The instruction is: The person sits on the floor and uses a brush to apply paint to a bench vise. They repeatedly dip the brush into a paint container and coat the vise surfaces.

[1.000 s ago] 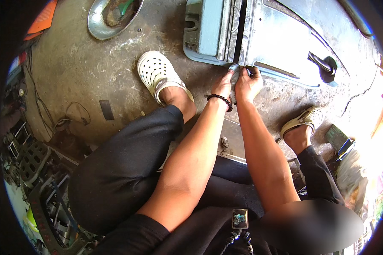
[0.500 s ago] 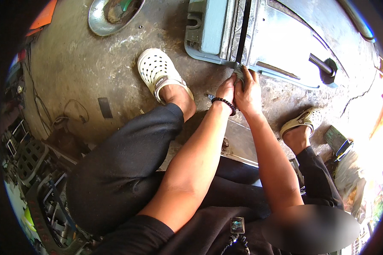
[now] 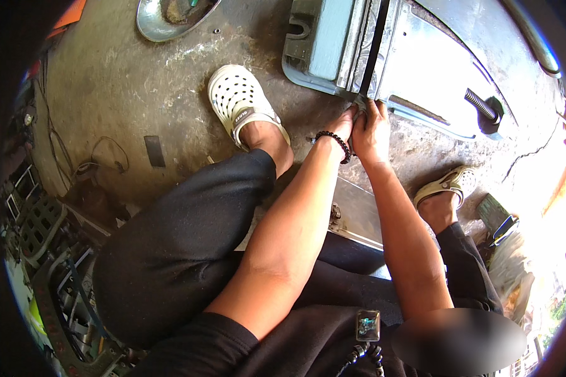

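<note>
A machine base, painted blue-grey with bare metal faces [image 3: 415,66], lies on the floor ahead, split by a long dark slot [image 3: 374,47]. My left hand [image 3: 342,124] and my right hand [image 3: 371,135] are side by side at the slot's near end, thumbs close together. Both are closed around a small, grey, crumpled-looking piece [image 3: 360,101] pressed to the metal there. Mostly hidden by the fingers, its kind cannot be made out. Right of my hands, a threaded bolt [image 3: 480,104] sticks up from the base.
A metal bowl [image 3: 154,26] stands at the far left, a small nut [image 3: 217,31] near it. My clog-shod feet [image 3: 239,94] flank the work. A flat metal plate [image 3: 358,217] lies beneath my forearms. Cables [image 3: 60,147] and a crate [image 3: 43,229] are at left, a green box [image 3: 495,210] at right.
The view has shifted slightly, so the base sits farther right in the picture. Both hands stay at the slot's near end, and less of the grey piece shows between the fingers.
</note>
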The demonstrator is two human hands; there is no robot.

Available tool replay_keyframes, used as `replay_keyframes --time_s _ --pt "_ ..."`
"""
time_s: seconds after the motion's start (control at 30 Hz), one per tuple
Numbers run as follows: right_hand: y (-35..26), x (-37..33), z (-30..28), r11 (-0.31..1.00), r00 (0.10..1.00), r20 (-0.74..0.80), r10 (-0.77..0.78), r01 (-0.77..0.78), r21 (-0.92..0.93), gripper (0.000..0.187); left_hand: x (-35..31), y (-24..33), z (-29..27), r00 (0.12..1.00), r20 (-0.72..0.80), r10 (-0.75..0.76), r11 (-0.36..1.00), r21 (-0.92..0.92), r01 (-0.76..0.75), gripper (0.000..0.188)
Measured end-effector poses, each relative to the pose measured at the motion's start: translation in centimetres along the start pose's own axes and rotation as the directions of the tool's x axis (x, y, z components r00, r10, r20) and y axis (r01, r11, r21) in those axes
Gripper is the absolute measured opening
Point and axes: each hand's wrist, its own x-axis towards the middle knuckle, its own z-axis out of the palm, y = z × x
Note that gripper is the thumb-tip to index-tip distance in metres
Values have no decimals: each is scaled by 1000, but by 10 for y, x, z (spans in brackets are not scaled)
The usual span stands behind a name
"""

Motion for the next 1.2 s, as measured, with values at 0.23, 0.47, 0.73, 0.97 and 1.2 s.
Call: replay_keyframes --time_s 0.23,0.47,0.73,0.97,1.2 --pt "-2 14 0 961 988 134 81 -42 -274 35 13 1 -3 1000 25 15 999 -34 -15 39" --pt "-11 18 -9 909 952 275 136 -10 -416 36 -8 6 2 1000 30 -10 999 -40 11 33" --pt "-10 28 -15 859 856 483 183 99 -502 34 -7 0 2 1000 23 -11 1000 -3 11 31" --pt "-10 19 -19 888 905 412 108 99 -450 36 -5 -7 -2 994 101 -28 997 -68 35 28" --pt "-5 15 -20 802 858 503 100 230 -551 35 -9 -16 -4 996 91 -24 996 -78 31 26"
